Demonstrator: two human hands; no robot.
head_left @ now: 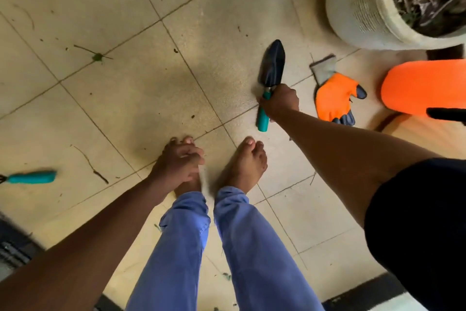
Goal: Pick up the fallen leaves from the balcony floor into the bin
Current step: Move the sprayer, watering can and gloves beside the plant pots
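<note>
The right hand point(280, 102) has its grip wrapped round the teal plastic handle of a small garden trowel with a dark metal blade point(271, 76), the blade pointing away from the person over the beige tiled balcony floor point(126, 96). The left hand point(180, 162) hangs above the bare left foot point(186, 184) with its fingers loosely curled and holding nothing that can be made out. The fallen leaves show only as scraps: a small green leaf with thin stems point(97, 56) lies on a tile joint far to the left, and thin dry twigs point(90, 164) lie near the left arm. Just right of the trowel lies an orange and grey work glove point(335, 98), beside a bright orange plastic container point(423, 88). A pale ribbed plant pot point(358, 8) stands at the upper right. A second teal tool handle point(32, 177) lies at the left edge.
</note>
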